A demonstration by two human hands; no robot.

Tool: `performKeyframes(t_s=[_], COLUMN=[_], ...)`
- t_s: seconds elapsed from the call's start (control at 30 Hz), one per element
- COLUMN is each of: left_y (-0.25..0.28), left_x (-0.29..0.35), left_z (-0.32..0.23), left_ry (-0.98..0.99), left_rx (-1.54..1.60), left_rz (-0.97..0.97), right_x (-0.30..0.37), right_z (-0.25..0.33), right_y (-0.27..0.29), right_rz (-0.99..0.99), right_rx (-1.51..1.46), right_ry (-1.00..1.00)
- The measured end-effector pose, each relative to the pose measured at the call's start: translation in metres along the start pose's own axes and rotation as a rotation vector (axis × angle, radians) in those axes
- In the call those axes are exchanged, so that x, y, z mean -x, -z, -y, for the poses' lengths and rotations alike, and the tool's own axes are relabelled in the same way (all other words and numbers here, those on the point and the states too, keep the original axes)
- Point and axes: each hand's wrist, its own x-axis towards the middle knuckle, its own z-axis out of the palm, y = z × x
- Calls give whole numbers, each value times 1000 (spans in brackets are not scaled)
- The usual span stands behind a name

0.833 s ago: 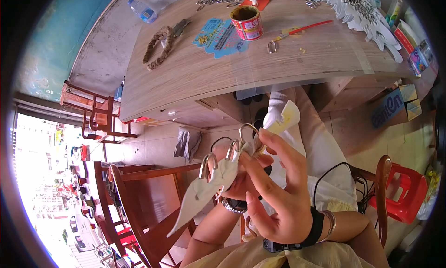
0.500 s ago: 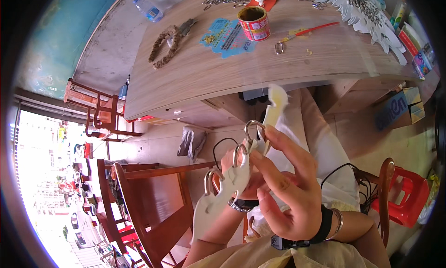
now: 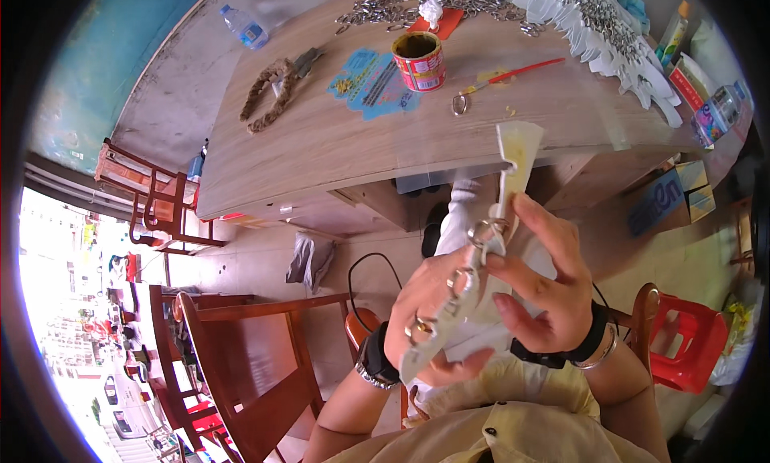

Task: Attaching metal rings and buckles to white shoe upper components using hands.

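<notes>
A white, flexible strip (image 3: 523, 146) with notched edges runs slantwise between my hands, its far, yellowish-smeared end pointing up toward the table. Several metal rings (image 3: 487, 233) sit along it. My left hand (image 3: 423, 291) is closed round the lower stretch, behind the rings; some of its fingers are hidden by the strip. My right hand (image 3: 561, 291) has its fingertips pressed on the strip's upper part, near the topmost ring, with the thumb bent below. Both hands are over my lap, in front of the table edge.
On the wooden table (image 3: 321, 162) stand a red-labelled can (image 3: 420, 72), a brush with a red handle (image 3: 525, 69) beside a loose ring (image 3: 459, 105), and a brown fuzzy loop (image 3: 255, 102). White strips with rings (image 3: 622, 50) heap at the right. A red stool (image 3: 687, 343) is at lower right.
The strip and both hands have moved right, and the strip has turned, its rings now facing differently. My left hand shows more fully. The whole view has shifted slightly.
</notes>
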Motion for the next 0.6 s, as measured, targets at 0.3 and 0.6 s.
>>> performKeyframes(t_s=[0.3,0.6], left_y=[-8,-3], left_x=[-10,3], left_z=[-22,-21], left_ry=[-168,123], left_rx=[-551,169], left_rz=[188,-6], right_x=[7,7], right_z=[-33,-34], right_y=[25,29], right_rz=[66,110], right_rx=[-204,-16], right_ry=[39,151])
